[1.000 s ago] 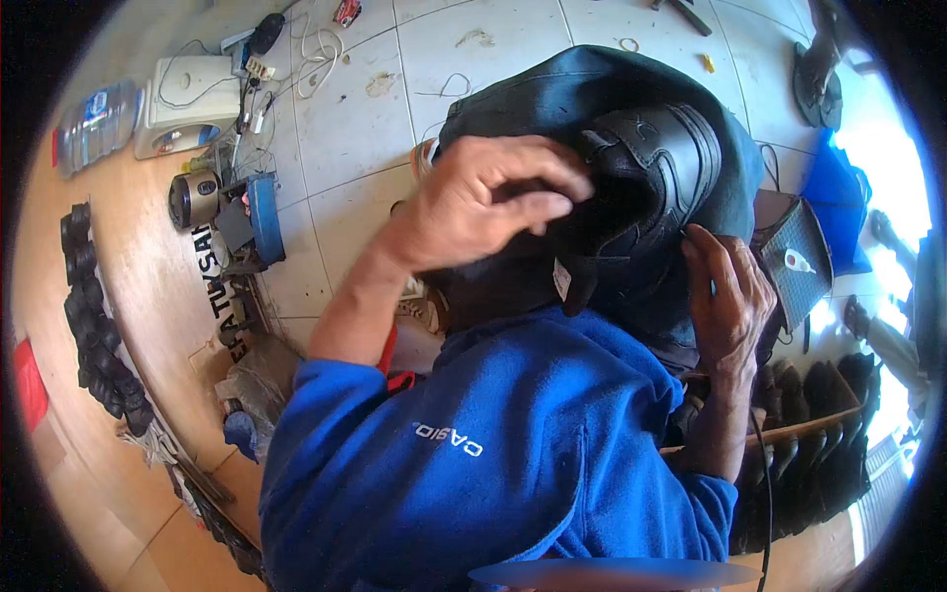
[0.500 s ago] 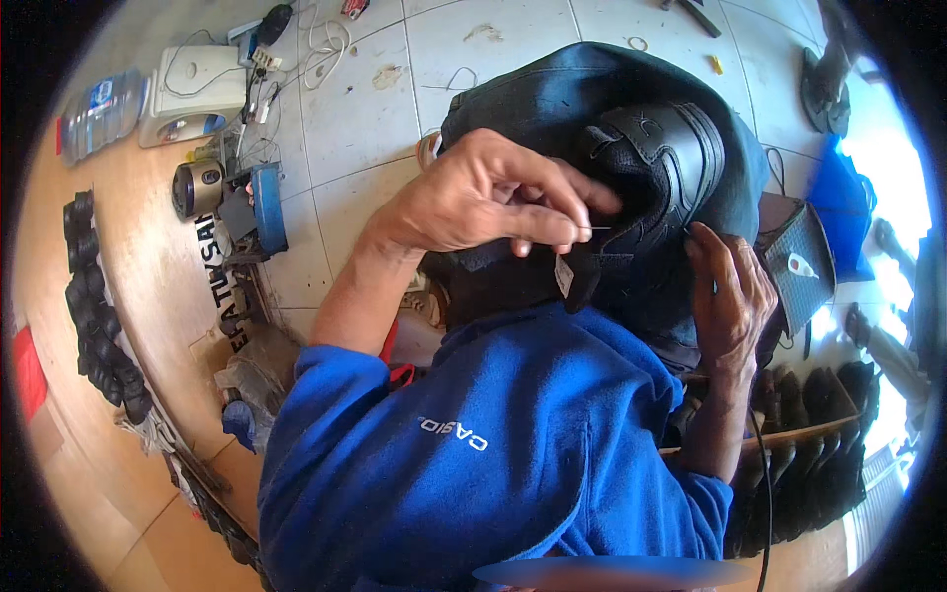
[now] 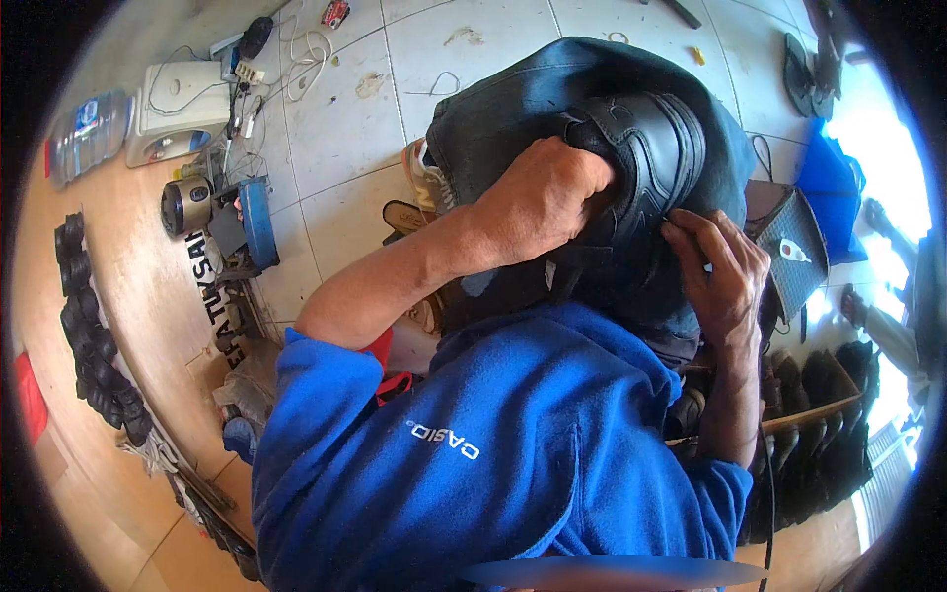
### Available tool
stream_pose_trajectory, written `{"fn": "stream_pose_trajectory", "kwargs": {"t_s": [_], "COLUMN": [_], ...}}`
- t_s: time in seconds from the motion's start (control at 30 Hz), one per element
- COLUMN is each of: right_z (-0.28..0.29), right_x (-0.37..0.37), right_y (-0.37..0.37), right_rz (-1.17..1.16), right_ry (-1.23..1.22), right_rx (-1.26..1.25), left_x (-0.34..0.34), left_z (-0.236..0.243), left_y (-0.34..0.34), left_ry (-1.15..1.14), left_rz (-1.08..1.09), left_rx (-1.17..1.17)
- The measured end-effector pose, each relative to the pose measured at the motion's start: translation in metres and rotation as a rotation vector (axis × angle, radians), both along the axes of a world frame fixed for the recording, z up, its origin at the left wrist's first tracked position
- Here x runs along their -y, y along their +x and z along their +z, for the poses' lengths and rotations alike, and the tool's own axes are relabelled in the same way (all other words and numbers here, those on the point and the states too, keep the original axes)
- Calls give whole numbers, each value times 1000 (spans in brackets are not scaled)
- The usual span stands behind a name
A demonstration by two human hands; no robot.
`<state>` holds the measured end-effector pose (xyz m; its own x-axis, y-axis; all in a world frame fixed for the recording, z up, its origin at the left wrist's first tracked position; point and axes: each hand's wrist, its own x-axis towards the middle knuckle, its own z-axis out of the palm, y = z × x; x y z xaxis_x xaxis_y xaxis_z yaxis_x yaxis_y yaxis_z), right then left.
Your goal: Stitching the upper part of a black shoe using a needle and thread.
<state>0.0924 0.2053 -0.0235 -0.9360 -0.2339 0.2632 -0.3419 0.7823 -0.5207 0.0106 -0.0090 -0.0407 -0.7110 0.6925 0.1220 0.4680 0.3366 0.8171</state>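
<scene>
A black shoe [image 3: 651, 148] lies across my lap on dark trousers [image 3: 513, 89], its sole edge turned to the right. My left hand [image 3: 552, 192] reaches into the shoe's opening; its fingers are hidden inside. Against the lower right side of the shoe rests my right hand [image 3: 725, 266], thumb and forefinger pinched together at the sole edge. Whatever sits between those fingertips is too small to make out. Below my left wrist a small pale tag [image 3: 549, 274] shows on dark material.
To the left stand a blue box [image 3: 259, 222], a gold-coloured round can [image 3: 187, 205] and a large clear bottle [image 3: 91, 138]. At right are a grey patterned bag [image 3: 792, 252], a blue bag [image 3: 831, 192] and a rack of dark shoes [image 3: 809, 419]. Cables [image 3: 311, 64] lie on the tiles.
My left hand, which pinched a thin needle-like piece above the shoe, has gone down into the shoe's opening. My right hand stays at the sole edge, its fingers drawn closer together.
</scene>
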Motion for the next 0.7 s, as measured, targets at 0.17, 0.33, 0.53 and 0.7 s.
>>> {"fn": "stream_pose_trajectory", "kwargs": {"t_s": [0.17, 0.33, 0.53, 0.7], "right_z": [-4, -5, -2, 2], "right_x": [-2, -12, -63, -44], "right_y": [3, 9, 30, 54], "right_rz": [-49, -195, -460, -389], "right_ry": [61, 154, 100, -225], "right_rx": [-47, -96, 196, 104], "left_x": [1, 0, 15, 40], "left_z": [11, 10, 24, 37], "left_y": [-2, 6, 11, 23], "left_ry": [-118, 77, 34, 121], "left_rz": [-166, -36, 54, 373], "left_rx": [75, 71, 147, 235]}}
